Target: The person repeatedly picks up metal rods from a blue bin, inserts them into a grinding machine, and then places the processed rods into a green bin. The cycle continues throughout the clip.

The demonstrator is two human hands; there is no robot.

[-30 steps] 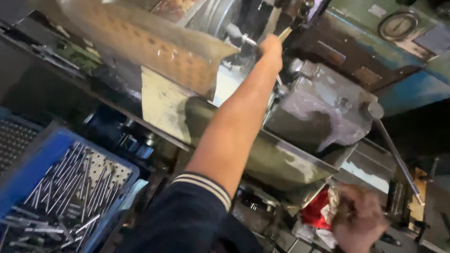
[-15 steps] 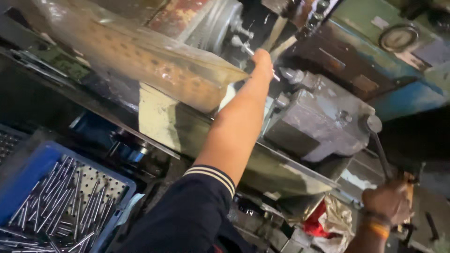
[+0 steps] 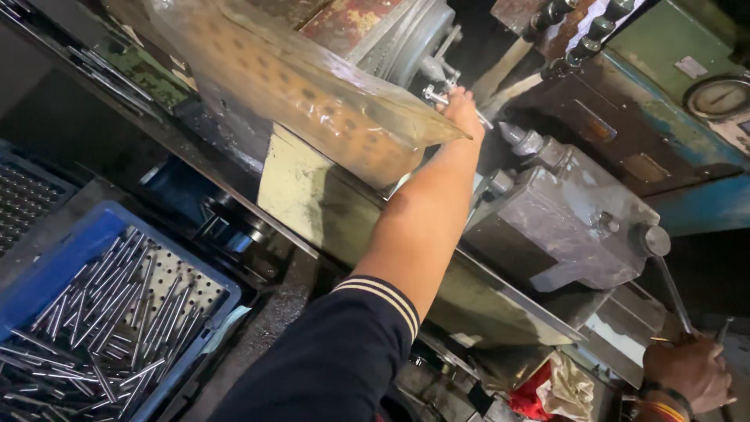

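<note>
My left hand (image 3: pixel 462 111) reaches far up to the chuck (image 3: pixel 406 43) of a lathe. Its fingers close on a short metal rod (image 3: pixel 434 95) at the chuck's jaws. A dark sleeve with pale stripes covers the upper arm. My right hand (image 3: pixel 687 372) is low at the right edge, wrapped around the end of a long thin metal lever (image 3: pixel 670 291). That lever rises to the grey tool block (image 3: pixel 566 227) of the machine. The right hand's fingertips are partly cut off by the frame edge.
A scratched transparent guard (image 3: pixel 312 101) hangs over the chuck, left of my arm. A blue perforated crate (image 3: pixel 47 273) holding several thin metal rods stands at lower left. A red and white rag (image 3: pixel 547 391) lies under the machine bed. A round gauge (image 3: pixel 717 95) sits at upper right.
My right hand left the rag area and moved right onto the lever. My left hand stayed at the chuck. The view drifted down and left.
</note>
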